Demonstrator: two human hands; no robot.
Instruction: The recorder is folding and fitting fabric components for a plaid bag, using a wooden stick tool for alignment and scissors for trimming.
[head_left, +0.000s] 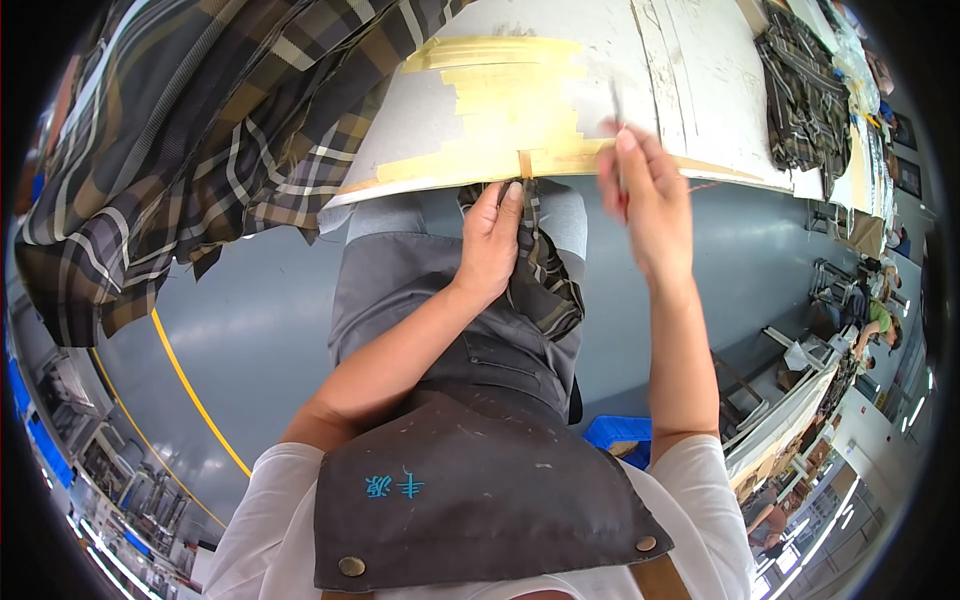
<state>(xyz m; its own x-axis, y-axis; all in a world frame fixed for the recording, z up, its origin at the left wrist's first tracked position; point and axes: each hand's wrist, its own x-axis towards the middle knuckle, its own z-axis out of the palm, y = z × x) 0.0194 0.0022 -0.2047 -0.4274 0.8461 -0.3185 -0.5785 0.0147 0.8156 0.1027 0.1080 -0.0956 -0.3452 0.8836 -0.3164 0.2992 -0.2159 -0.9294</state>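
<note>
My left hand (490,235) is closed on a piece of dark plaid fabric (548,285), pinched between thumb and fingers just below the table edge. The rest of the piece hangs over my apron. Just above my left hand, a small brown strip (525,163) sits at the table edge. Raised to the right over the table edge, my right hand (645,190) is closed around a slim pointed tool (615,102). Its grey tip points away from me and a bit of red shows by the fingers; motion blurs its exact kind.
The white table (710,100) bears yellow tape (510,95) near its front edge. A big heap of plaid fabric (270,110) overhangs its left side; another plaid pile (800,95) lies at far right. On the floor stands a blue crate (618,432). Other people work at far right.
</note>
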